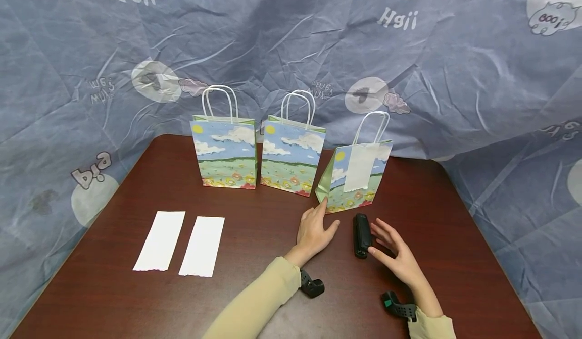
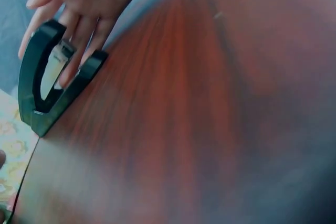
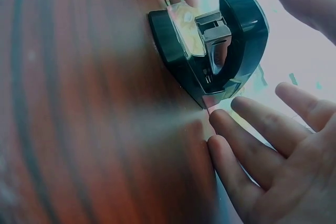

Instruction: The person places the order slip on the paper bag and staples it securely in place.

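A black stapler (image 1: 362,235) stands on the table in front of the right-hand paper gift bag (image 1: 338,190). My right hand (image 1: 400,258) is just right of the stapler, fingers spread and thumb near its front end. The right wrist view shows the stapler's arm (image 3: 252,35) raised from its base, with the right fingers (image 3: 252,156) loosely extended beside it. My left hand (image 1: 313,230) reaches to the bag's lower left corner, fingertips right at it and thumb apart. A white paper strip (image 1: 360,170) hangs on the bag's front, its top at the rim.
Two matching upright bags, one on the left (image 1: 225,152) and one in the middle (image 1: 291,157), stand along the back. Two white paper strips (image 1: 160,240) lie side by side on the left of the brown table (image 1: 100,288). A patterned blue cloth (image 1: 291,36) hangs behind.
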Demonstrator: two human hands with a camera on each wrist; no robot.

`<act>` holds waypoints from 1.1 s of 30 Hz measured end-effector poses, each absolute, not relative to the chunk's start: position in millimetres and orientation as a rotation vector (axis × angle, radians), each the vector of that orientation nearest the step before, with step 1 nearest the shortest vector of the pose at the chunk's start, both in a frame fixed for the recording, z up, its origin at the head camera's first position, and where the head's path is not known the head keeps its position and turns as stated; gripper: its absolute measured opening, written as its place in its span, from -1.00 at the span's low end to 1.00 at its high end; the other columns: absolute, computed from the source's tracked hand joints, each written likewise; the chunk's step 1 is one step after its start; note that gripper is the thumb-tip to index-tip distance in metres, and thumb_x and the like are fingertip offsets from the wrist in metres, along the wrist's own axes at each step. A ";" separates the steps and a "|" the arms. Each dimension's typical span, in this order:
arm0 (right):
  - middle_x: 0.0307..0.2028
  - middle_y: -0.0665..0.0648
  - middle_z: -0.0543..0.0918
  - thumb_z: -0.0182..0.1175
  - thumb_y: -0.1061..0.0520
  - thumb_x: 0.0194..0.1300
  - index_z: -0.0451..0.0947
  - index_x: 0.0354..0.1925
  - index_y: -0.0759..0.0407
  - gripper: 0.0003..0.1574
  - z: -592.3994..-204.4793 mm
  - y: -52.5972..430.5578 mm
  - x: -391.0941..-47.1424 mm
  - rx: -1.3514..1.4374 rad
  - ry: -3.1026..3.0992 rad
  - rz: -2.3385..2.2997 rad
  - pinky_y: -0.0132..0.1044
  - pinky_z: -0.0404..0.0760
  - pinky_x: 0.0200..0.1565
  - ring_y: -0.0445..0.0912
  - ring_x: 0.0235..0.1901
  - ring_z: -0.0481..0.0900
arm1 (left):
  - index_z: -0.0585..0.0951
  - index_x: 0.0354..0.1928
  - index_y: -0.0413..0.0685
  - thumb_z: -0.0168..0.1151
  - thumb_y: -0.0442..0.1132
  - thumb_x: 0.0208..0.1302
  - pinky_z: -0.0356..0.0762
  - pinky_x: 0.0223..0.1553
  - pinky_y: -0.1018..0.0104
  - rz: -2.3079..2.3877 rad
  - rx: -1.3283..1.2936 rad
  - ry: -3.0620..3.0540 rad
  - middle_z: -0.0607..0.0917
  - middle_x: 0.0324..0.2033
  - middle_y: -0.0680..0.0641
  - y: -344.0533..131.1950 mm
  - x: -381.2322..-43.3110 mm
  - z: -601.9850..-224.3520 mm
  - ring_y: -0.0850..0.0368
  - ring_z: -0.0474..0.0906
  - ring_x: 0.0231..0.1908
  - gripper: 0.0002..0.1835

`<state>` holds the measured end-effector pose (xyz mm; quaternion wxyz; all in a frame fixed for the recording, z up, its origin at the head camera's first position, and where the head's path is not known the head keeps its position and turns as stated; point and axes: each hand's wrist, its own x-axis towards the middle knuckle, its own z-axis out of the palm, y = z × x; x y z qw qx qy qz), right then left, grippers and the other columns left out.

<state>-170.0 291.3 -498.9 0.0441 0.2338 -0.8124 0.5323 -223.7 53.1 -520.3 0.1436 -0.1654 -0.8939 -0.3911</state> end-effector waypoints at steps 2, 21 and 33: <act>0.27 0.42 0.27 0.18 0.46 0.18 0.02 0.42 0.23 -0.08 -499.1 291.0 -169.7 0.712 -2.484 1.626 -0.50 0.34 0.11 -0.20 0.23 0.33 | 0.18 0.40 -0.14 0.11 0.01 0.31 0.15 0.25 0.14 -1.156 -0.456 -2.576 0.50 0.17 -0.09 52.7 -227.6 -520.4 0.09 0.40 0.18 -0.29; 0.25 0.47 0.28 0.16 0.45 0.20 0.02 0.40 0.31 -0.12 -498.8 289.8 -166.9 0.685 -2.497 1.624 -0.50 0.33 0.11 -0.17 0.22 0.35 | 0.07 0.45 -0.07 0.13 0.07 0.29 0.13 0.14 0.08 -1.190 -0.531 -2.843 0.36 0.29 -0.08 41.7 -265.5 -504.1 0.08 0.36 0.21 -0.19; 0.23 0.48 0.31 0.16 0.45 0.21 0.07 0.40 0.23 -0.13 -496.1 289.8 -172.2 0.698 -2.461 1.604 -0.48 0.38 0.08 -0.14 0.20 0.39 | 0.13 0.44 -0.01 0.18 0.03 0.28 0.07 0.29 0.04 -1.559 -0.535 -2.740 0.39 0.28 -0.01 28.6 -266.2 -506.4 0.06 0.22 0.30 -0.23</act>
